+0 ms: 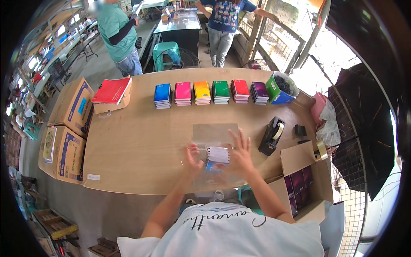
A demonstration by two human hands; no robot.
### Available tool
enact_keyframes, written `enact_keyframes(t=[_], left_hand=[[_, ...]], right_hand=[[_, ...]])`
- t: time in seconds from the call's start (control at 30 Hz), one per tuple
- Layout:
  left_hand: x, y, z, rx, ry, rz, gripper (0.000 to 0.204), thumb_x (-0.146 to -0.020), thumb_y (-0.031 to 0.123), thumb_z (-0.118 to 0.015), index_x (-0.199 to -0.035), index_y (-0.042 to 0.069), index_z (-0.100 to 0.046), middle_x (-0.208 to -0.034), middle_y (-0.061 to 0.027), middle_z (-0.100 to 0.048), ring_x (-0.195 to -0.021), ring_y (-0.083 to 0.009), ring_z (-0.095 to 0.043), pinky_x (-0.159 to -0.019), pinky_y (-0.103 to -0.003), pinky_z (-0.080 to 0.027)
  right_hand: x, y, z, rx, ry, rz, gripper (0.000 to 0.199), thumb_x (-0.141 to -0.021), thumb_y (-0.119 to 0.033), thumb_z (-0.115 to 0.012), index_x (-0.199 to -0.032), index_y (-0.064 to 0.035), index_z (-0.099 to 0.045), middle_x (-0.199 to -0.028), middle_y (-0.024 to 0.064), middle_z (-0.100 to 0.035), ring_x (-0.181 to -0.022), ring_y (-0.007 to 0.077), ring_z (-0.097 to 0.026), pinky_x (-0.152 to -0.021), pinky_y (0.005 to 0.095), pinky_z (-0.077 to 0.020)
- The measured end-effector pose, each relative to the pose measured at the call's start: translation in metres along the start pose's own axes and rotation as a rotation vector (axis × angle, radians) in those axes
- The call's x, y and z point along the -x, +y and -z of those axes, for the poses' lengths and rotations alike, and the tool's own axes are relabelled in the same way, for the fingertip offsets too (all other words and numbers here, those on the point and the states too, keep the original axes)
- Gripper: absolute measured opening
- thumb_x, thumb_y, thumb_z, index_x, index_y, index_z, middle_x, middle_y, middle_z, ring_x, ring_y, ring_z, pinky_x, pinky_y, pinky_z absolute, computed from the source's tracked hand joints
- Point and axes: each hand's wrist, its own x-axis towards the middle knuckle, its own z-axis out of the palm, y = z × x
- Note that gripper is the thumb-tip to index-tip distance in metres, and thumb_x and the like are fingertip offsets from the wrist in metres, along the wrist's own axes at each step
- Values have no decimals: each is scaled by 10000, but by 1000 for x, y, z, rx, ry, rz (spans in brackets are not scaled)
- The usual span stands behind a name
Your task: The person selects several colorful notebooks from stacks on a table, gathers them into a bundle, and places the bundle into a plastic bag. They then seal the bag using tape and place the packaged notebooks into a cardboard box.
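A small spiral notebook stack lies before me, white page edges and a blue cover showing. Around it is a clear plastic sheet, spread on the table near its front edge. My left hand is just left of the stack, fingers apart and slightly blurred. On the other side, my right hand has its fingers spread over the plastic, close to the stack's right edge. Neither hand visibly grips anything; whether they touch the film is hard to make out.
Along the far side of the table stand several coloured notebook stacks. A black tape dispenser and an open carton of dark notebooks are at right. Cartons flank the left. Two people stand beyond the table.
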Motion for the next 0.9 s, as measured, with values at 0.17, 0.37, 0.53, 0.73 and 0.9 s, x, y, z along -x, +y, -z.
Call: enact_keyframes(t=[0.17, 0.37, 0.53, 0.73, 0.9], left_hand=[[31, -7, -36, 5, 75, 76, 689, -632, -78, -608, -1266, 61, -377, -1256, -107, -396, -1156, -254, -480, -936, -361, -475], [39, 20, -47, -416, -13, -110, 602, -625, -77, -639, -1181, 127, -534, -1306, -139, -387, -1155, -302, -488, -903, -364, -484], [32, 19, -30, -540, -142, -203, 608, -609, -78, -645, -1132, 231, -621, -1315, -160, -375, -1171, -326, -459, -916, -420, -450], [0, 49, -13, -942, -510, -451, 489, -716, -4, -602, -1117, 269, -659, -1286, -84, -477, -1169, -309, -461, -988, -435, -342], [-29, 30, 6, -798, -766, -620, 638, -670, 3, -608, -1273, 209, -567, -1303, -37, -453, -1206, -275, -429, -980, -444, -334]], right_hand=[[-14, 8, -21, 5, 22, -111, 357, -686, -312, -782, -970, -122, -680, -1450, 140, -347, -1390, 400, -211, -1054, 676, -164], [-41, 51, -27, 270, -15, -136, 232, -697, -270, -767, -870, -135, -690, -1418, 137, -389, -1386, 383, -226, -1078, 648, -159], [-22, 22, 21, 175, -283, 238, 194, -668, -212, -772, -819, -125, -686, -1374, 138, -431, -1354, 377, -274, -1080, 599, -202], [-34, 55, 13, 218, -302, -69, 188, -669, -214, -786, -824, -139, -710, -1362, 141, -433, -1291, 362, -353, -1020, 558, -309], [-66, 39, 68, -136, -392, 354, 244, -674, -129, -719, -915, -125, -677, -1146, 53, -603, -954, 265, -621, -766, 373, -499]])
